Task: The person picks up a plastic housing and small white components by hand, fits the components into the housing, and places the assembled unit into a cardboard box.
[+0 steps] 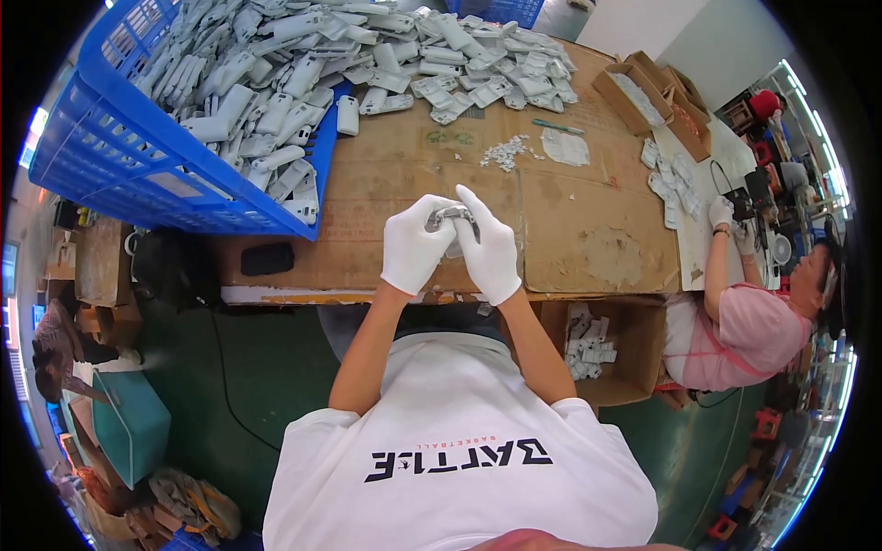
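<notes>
Holding a small grey plastic part (450, 217) between them, the left hand (415, 246) and the right hand (489, 248), both in white gloves, met just above the near edge of the cardboard-covered table (588, 230). The left hand's fingers were curled around the part's left end, and the right hand's fingers (470, 207) were pressed over its right end, so both hands were closed on the same piece and touched each other. The part sat above the table's near middle, only partly visible between the gloves. On the far left of the table a blue plastic crate (110, 156) lay tipped, with a heap of grey-white parts (276, 83) spilling out of it across the far side of the table. Near the table's far middle lay a small cluster of white scraps (507, 151), and just right of it a white sheet (564, 147) and a thin green tool (557, 127). At the table's far right corner stood open cardboard boxes (643, 92). Below the table's near edge, to the right of the person's arms, an open cardboard box (634, 354) held a few white parts (588, 344). A black object (267, 259) lay at the table's near left edge. At the right end of the table, a co-worker in a pink shirt (753, 335) worked with gloved hands (726, 216) beside more white parts (675, 184).
</notes>
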A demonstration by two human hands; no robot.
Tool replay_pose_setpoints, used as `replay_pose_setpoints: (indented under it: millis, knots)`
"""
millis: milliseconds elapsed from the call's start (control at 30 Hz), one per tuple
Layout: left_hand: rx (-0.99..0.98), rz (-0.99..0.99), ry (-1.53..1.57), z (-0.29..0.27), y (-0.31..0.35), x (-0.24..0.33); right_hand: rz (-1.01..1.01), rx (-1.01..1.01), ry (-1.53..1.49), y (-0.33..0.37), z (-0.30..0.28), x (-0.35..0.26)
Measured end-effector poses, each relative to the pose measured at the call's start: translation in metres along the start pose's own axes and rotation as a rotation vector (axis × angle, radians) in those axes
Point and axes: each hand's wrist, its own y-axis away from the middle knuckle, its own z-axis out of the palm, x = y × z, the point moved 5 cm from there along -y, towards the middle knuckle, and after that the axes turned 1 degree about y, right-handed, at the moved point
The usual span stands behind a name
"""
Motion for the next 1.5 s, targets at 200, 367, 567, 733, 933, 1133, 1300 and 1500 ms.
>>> replay_pose_setpoints:
  millis: [200,367,567,733,933,1133,1300,1500]
  knots:
    - [0.057,-0.035,0.093,-0.002,0.003,-0.001,0.077,-0.004,-0.299,0.003,0.003,0.003]
    - [0.041,-0.049,0.083,-0.002,0.005,0.004,0.143,0.003,-0.334,0.002,0.007,0.009]
    - [0.067,-0.031,0.095,0.0,0.008,0.002,0.179,0.024,-0.398,0.0,0.006,0.01]
    - [0.096,0.015,0.04,0.003,0.011,0.005,0.198,0.04,-0.456,0.001,0.006,0.013]
    - [0.076,-0.058,0.15,0.006,0.008,0.005,0.071,0.153,-0.289,0.006,-0.002,-0.004]
    - [-0.016,-0.171,0.325,0.018,-0.001,-0.02,0.053,0.146,-0.115,0.015,-0.011,-0.011]
    - [-0.096,-0.136,0.359,0.024,0.004,-0.011,-0.008,0.212,0.07,0.025,-0.015,-0.005]
    - [-0.038,-0.155,0.395,0.03,0.005,-0.01,-0.072,0.292,0.066,0.028,-0.017,-0.009]
